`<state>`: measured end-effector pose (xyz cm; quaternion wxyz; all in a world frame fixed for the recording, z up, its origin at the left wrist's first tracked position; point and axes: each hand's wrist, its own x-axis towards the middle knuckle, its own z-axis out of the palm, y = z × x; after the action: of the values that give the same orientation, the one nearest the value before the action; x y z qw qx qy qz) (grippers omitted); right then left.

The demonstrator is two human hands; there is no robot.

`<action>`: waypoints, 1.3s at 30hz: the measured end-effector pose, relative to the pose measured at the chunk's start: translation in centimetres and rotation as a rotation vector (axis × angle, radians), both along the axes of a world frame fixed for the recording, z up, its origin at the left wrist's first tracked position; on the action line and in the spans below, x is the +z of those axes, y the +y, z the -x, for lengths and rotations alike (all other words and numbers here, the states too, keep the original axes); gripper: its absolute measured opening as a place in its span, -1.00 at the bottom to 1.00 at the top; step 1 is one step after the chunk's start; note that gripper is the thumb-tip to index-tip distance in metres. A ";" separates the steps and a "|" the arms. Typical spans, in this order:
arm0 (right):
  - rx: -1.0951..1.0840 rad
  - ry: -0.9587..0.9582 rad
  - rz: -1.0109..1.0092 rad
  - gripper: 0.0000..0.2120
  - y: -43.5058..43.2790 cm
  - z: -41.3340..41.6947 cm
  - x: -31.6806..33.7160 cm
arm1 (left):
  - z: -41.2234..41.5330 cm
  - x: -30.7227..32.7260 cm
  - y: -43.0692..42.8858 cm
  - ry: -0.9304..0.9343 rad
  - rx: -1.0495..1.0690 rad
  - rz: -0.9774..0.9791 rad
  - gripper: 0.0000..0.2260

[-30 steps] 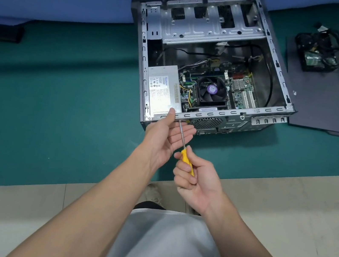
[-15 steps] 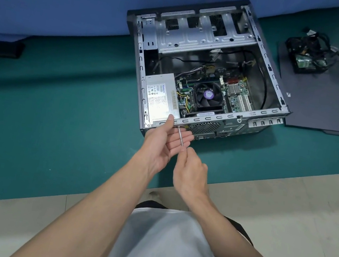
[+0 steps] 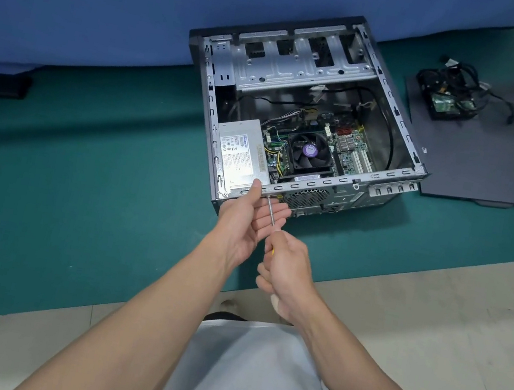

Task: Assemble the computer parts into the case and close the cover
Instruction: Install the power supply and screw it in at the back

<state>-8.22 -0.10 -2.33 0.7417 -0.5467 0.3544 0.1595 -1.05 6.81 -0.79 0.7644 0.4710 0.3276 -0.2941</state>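
The open computer case (image 3: 400, 125) lies on a green mat (image 3: 81, 182) spread over pale floor (image 3: 433, 309), with a blue partition (image 3: 128, 3) behind. The dark cover panel (image 3: 498, 167) lies flat just right of it, carrying a drive with cables (image 3: 446, 102). The left hand (image 3: 244, 223) rests with straight fingers on the case's near edge; the right hand (image 3: 286, 274) grips a yellow-handled screwdriver (image 3: 271, 212), tip at that edge.

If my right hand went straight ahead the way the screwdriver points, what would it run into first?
Probably the fingers of the left hand, lying under the screwdriver shaft just ahead of the right hand; beyond them, the computer case. Depth is unclear.
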 end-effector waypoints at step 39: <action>0.685 -0.161 0.956 -0.89 -37.7 -21.2 -3.8 | -9.7 -1.5 -26.3 -0.854 -0.794 -1.458 -0.39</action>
<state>13.03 -37.83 -6.13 0.3440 -0.9138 0.1330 0.1703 8.65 -19.52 -2.29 0.1793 0.9801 -0.0624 -0.0576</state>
